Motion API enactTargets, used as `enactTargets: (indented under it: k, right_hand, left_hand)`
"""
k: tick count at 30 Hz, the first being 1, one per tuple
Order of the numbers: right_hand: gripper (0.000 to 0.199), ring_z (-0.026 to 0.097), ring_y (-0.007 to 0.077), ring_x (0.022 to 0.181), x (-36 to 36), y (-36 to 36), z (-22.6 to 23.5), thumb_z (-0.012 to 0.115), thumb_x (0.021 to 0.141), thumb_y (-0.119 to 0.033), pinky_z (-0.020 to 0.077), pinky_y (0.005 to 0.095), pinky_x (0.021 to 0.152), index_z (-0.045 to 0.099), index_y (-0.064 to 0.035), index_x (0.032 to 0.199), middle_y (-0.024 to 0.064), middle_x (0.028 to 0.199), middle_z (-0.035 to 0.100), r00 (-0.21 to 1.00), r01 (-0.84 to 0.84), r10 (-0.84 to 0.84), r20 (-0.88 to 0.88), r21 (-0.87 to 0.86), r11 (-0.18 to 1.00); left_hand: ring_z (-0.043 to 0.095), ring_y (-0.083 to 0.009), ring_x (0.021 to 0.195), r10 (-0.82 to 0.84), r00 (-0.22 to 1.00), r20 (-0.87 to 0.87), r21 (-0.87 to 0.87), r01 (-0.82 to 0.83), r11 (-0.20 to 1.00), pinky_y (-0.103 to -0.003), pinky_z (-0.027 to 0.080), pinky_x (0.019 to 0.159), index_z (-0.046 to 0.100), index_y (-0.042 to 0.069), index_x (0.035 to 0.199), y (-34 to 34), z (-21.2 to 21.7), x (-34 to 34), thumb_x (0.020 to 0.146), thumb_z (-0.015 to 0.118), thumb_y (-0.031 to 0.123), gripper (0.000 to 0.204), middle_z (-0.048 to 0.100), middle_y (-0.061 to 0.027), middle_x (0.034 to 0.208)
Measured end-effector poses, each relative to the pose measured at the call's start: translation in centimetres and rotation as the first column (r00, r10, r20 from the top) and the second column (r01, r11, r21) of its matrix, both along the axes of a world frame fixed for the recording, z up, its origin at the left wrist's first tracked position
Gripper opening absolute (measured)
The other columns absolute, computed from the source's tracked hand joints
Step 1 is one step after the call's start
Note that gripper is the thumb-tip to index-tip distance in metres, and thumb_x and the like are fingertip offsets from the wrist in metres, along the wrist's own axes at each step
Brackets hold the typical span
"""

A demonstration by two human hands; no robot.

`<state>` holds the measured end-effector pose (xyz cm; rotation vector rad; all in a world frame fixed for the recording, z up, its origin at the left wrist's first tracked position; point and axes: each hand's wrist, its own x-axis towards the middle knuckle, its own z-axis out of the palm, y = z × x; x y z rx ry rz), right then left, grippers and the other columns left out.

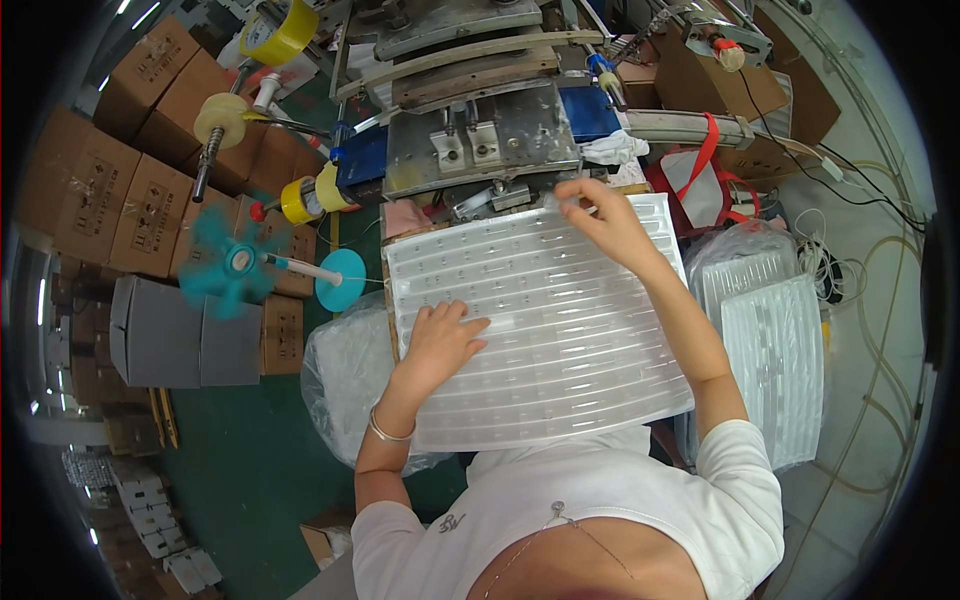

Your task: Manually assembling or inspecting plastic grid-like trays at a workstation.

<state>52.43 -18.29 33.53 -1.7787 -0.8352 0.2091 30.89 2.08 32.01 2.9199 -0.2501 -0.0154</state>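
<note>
A wide, translucent white ribbed plastic sheet [560,370] lies in front of me, its far edge up against a metal machine [483,140]. My left hand [440,345] rests on the left part of the sheet, fingers spread. At the sheet's far edge, near the machine's front, my right hand [607,225] is raised with thumb and fingers drawn together. Something small and pale may be between those fingers, but it is too small to name. Small raised marks or cavities run in rows along the sheet's ribs.
Beside the sheet on the right stand more ribbed plastic sheets [770,365] in clear wrap. A spinning teal fan [240,260] is at left, before stacked cardboard boxes [150,215] and grey boxes [160,330]. Yellow tape rolls [300,200] hang by the machine. A red-strapped bag [700,190] sits right.
</note>
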Motion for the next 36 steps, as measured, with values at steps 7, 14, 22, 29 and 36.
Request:
enactTargets:
  k: [7, 14, 22, 29, 36]
  right_hand:
    - [0.030, 0.060, 0.0133, 0.087, 1.4, -0.4, 2.8, 0.059, 0.084, -0.004, 0.0499, 0.0248, 0.076, 0.059, -0.0029, 0.114, 0.0062, 0.111, 0.061, 0.977, 0.147, -0.155, 0.149, 0.061, 0.987]
    - [0.025, 0.064, 0.0244, 0.078, 3.1, 4.7, 4.3, 0.066, 0.080, -0.012, 0.0527, 0.0320, 0.064, 0.061, -0.0064, 0.104, 0.0106, 0.096, 0.064, 0.853, 0.249, -0.326, 0.407, 0.232, 0.940]
    - [0.015, 0.062, 0.0278, 0.078, 6.8, 9.2, 4.1, 0.062, 0.081, -0.018, 0.0501, 0.0390, 0.063, 0.063, -0.0113, 0.094, 0.0061, 0.086, 0.064, 0.587, 0.409, -0.332, 0.739, 0.083, 0.909]
    - [0.037, 0.056, 0.0307, 0.097, 6.6, 8.7, 3.2, 0.062, 0.082, -0.021, 0.0450, 0.0368, 0.082, 0.053, -0.0086, 0.116, 0.0136, 0.108, 0.057, 0.660, 0.399, -0.417, 0.625, 0.179, 0.900]
    - [0.033, 0.061, 0.0244, 0.081, -1.0, 2.7, 0.0, 0.062, 0.080, -0.012, 0.0493, 0.0345, 0.066, 0.056, -0.0091, 0.113, 0.0079, 0.100, 0.059, 0.877, 0.187, -0.134, 0.461, -0.071, 0.980]
  left_hand:
    - [0.053, -0.0282, 0.091, 0.384, 0.711, 0.588, -0.333, -0.220, 0.917, -0.041, 0.040, 0.079, 0.062, 0.012, 0.111, 1.1, 6.3, 13.1, 0.083, 0.061, 0.027, 0.032, 0.058, -0.0097, 0.097]
    - [0.052, -0.0239, 0.089, 0.242, 0.673, 0.699, -0.042, -0.299, 0.953, -0.039, 0.036, 0.078, 0.067, 0.015, 0.102, 1.8, 6.7, 20.3, 0.080, 0.064, 0.032, 0.028, 0.058, -0.0061, 0.091]
    - [0.054, -0.0244, 0.075, 0.454, 0.711, 0.537, -0.511, -0.155, 0.846, -0.034, 0.043, 0.069, 0.065, 0.008, 0.097, -2.0, 5.6, 9.9, 0.073, 0.071, 0.013, 0.025, 0.058, -0.0068, 0.080]
    - [0.056, -0.0176, 0.071, 0.484, 0.735, 0.475, -0.677, -0.045, 0.735, -0.027, 0.044, 0.067, 0.063, 0.003, 0.094, -2.5, 5.4, 6.6, 0.078, 0.068, 0.013, 0.019, 0.063, -0.0079, 0.085]
    - [0.057, -0.0189, 0.071, 0.511, 0.856, -0.076, -0.979, 0.033, -0.201, -0.030, 0.045, 0.063, 0.052, 0.005, 0.089, 1.7, 2.8, 4.8, 0.089, 0.041, 0.021, 0.019, 0.062, -0.0116, 0.084]
